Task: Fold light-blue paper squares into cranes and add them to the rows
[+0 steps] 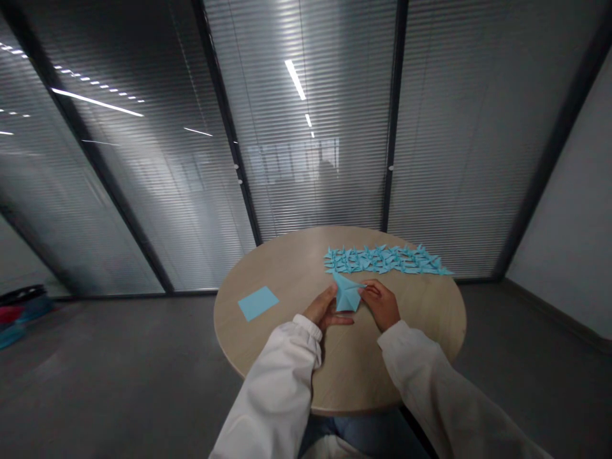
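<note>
A partly folded light-blue origami crane [347, 297] is held above the round table between both hands, with pointed tips at its top left and right. My left hand [325, 308] grips its left edge, the lower fingers stretched out beneath it. On the other side, my right hand [381, 302] pinches the right-hand point with thumb and fingertips. Just beyond the hands lie rows of finished light-blue paper cranes [382, 260], packed close together. A flat sheet of light-blue paper [258, 303] rests to the left, apart from my left hand.
The round wooden table [354, 376] has its near edge at my lap. Behind it stands a glass partition with blinds [315, 191]. Blue, red and black items [23, 312] sit on the floor at far left. A white wall [568, 210] rises at right.
</note>
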Motion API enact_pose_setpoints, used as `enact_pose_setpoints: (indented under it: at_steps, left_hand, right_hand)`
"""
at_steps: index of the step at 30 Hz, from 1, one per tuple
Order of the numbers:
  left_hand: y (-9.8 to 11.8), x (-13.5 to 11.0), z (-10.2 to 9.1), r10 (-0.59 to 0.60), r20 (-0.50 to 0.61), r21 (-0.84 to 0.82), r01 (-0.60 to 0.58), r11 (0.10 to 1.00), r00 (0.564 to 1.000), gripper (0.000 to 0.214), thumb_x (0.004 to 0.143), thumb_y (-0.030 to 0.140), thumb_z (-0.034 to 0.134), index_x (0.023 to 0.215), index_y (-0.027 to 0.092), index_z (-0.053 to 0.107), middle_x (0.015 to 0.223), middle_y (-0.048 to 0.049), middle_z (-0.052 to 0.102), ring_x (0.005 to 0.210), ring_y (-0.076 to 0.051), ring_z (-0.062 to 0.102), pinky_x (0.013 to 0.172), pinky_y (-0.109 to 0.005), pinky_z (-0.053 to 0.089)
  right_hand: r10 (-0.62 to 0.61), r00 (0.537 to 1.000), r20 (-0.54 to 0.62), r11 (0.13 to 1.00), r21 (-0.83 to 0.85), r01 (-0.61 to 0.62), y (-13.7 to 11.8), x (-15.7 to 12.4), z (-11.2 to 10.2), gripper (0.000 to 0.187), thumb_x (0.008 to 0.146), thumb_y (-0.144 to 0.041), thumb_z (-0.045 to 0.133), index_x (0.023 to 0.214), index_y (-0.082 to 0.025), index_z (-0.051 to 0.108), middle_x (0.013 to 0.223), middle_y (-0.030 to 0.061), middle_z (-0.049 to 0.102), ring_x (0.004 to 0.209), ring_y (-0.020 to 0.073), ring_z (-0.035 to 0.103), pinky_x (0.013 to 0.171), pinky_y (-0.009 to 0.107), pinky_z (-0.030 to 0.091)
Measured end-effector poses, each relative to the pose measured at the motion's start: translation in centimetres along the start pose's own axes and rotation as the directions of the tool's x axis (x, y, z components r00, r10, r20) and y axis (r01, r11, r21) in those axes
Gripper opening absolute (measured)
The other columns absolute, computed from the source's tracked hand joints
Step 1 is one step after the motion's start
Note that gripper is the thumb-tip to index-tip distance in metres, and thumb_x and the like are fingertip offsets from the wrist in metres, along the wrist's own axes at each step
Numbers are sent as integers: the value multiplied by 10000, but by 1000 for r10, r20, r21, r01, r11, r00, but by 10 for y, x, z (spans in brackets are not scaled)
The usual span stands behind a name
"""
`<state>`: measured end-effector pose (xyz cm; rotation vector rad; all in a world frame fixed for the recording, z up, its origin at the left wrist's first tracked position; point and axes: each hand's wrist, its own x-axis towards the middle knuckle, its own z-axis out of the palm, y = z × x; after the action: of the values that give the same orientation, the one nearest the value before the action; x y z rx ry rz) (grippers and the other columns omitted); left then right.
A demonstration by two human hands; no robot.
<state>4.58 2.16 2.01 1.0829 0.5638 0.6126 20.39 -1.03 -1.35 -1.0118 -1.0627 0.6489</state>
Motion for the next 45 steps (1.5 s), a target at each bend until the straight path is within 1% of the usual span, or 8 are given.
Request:
enact_pose_setpoints:
  at_steps: [4,13,17,23,30,38,41,45]
  left_hand:
    - [-2,0,0,13,54,11,-13,1000,998,494,678,389,600,1110,199,455,1109,-147,530,789,-217,613,746,-458,459]
    - [-6,7,-5,178,-126,-1,-180,984,976,470,565,244,714,988,124,547,891,-79,636,761,-190,616,822,-377,446]
    - [-5,10,-8,195,-102,-11,-198,980,975,397,595,294,689,937,117,594,894,-82,643,780,-180,613,846,-352,434]
    - [-5,15,-14,199,-194,-24,-208,978,960,374,627,405,633,840,98,637,834,-103,665,773,-196,612,817,-352,444]
    - [-2,14,-18,327,-271,220,-273,937,905,324,592,348,662,826,125,669,779,-53,670,724,-170,584,702,-281,455]
    - [4,7,-13,610,-210,644,-361,675,764,291,706,400,521,776,165,676,695,-16,641,647,-154,550,623,-237,419]
    - [5,6,-13,624,-182,680,-361,638,760,285,715,399,513,796,179,675,731,-23,651,677,-164,553,655,-244,417]
    - [7,3,-10,630,-156,670,-387,633,761,271,712,384,526,823,187,675,829,-45,664,772,-189,566,730,-267,417]
  right_hand:
    - [-15,1000,6,1000,1,15,0,0,0,256,625,-357,612,808,-191,544,740,27,619,702,179,595,621,281,467]
    - [-84,996,4,996,-41,84,-11,-2,-2,348,693,-317,535,1024,-210,535,900,37,609,725,157,578,684,292,467]
    - [-106,994,-23,994,-33,105,-8,-1,-5,306,710,-342,518,972,-200,586,934,49,621,820,192,575,757,333,455]
    - [-145,986,-78,988,-72,140,-5,1,-7,206,687,-304,546,831,-194,644,851,42,646,809,197,580,766,342,445]
    - [-157,986,-52,984,-94,151,-8,0,-6,189,697,-275,504,784,-213,661,824,27,654,816,198,577,778,344,438]
    - [-110,993,-44,994,-10,110,-15,0,-4,230,733,-312,472,849,-210,642,887,32,645,863,208,567,773,331,433]
    - [-115,993,-17,993,-9,115,-20,-1,-1,269,758,-342,472,948,-210,608,950,46,621,895,205,554,776,327,427]
    - [-187,981,51,966,-172,193,-21,-3,3,240,699,-361,578,879,-214,637,956,55,602,898,207,539,730,307,436]
